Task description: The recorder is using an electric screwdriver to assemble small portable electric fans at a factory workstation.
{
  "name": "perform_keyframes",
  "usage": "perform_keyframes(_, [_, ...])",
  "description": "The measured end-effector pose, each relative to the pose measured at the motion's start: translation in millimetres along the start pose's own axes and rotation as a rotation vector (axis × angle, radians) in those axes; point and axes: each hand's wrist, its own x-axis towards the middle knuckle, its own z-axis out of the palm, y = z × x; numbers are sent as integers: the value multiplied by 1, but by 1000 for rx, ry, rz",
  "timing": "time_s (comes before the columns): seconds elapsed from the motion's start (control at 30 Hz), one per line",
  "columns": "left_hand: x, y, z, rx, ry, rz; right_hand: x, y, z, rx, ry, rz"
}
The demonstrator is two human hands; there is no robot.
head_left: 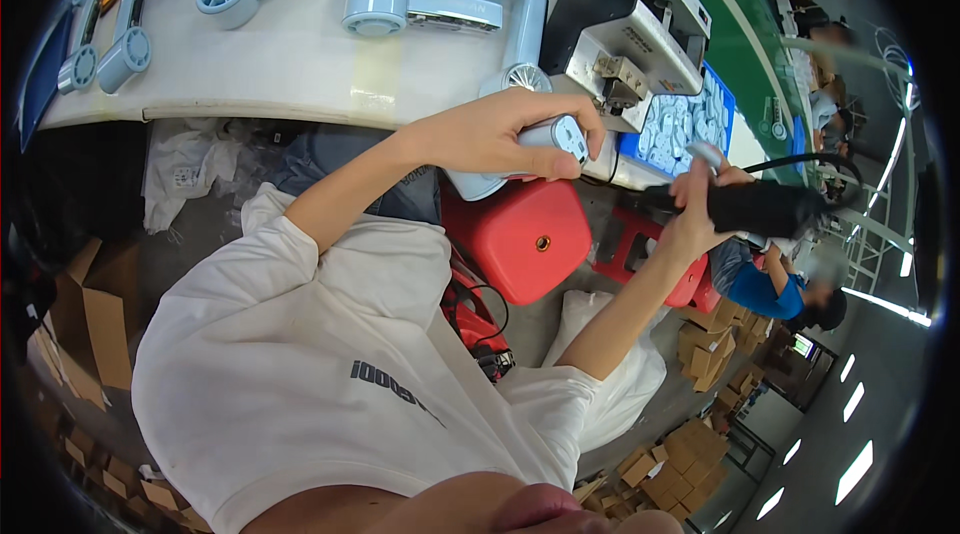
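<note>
Two firm grips: the left hand point(490, 137) curls round a light-blue device point(553, 137); to its right, the right hand point(697, 212) wraps a blurred black tool point(765, 210). Fastening seems in hand; next probably calls for aligning tool and device.

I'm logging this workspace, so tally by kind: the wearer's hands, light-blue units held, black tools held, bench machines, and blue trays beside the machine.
Hands, left hand and right hand: 2
Light-blue unit held: 1
Black tool held, blurred: 1
Bench machine: 1
Blue tray: 1
Total: 6
</note>
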Motion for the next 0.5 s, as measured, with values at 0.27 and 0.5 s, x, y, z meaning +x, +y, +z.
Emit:
perform_keyframes(0.27, [-5,1,1,-178,-155,98,-32,-15,53,-108,-630,-242])
perform_keyframes(0.5, [-3,-9,-3,86,-49,384,-40,-11,64,237,-676,-81])
